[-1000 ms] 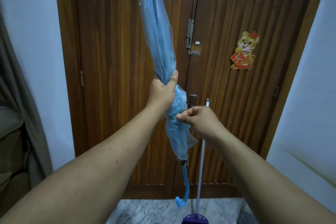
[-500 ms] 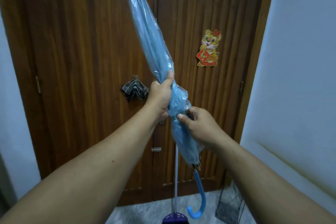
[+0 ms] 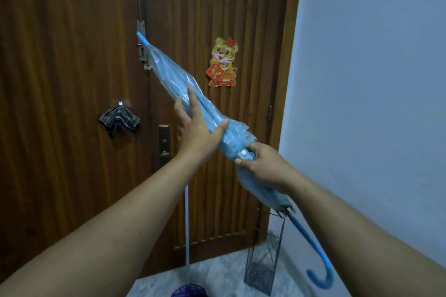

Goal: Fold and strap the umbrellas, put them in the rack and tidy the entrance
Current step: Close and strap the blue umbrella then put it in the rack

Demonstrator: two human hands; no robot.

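A closed light-blue see-through umbrella (image 3: 169,75) slants across the view, tip up left near the door bolt, curved blue handle (image 3: 322,275) down right. My left hand (image 3: 198,128) lies along the canopy with its fingers spread, thumb under the folds. My right hand (image 3: 265,166) grips the lower canopy, fingers closed on the strap with its white snap (image 3: 243,152). A black wire umbrella rack (image 3: 263,258) stands on the floor by the right wall, below the handle.
A wooden double door (image 3: 72,79) fills the background, with a tiger sticker (image 3: 223,61) and a striped cloth on a hook (image 3: 118,119). A white mop pole (image 3: 187,224) with a purple base (image 3: 188,292) leans at the door. The grey wall (image 3: 374,79) is on the right.
The umbrella has tilted from nearly upright to a slant, handle swung right. My left hand loosened from a fist to flat fingers along the canopy. My right hand shifted onto the strap.
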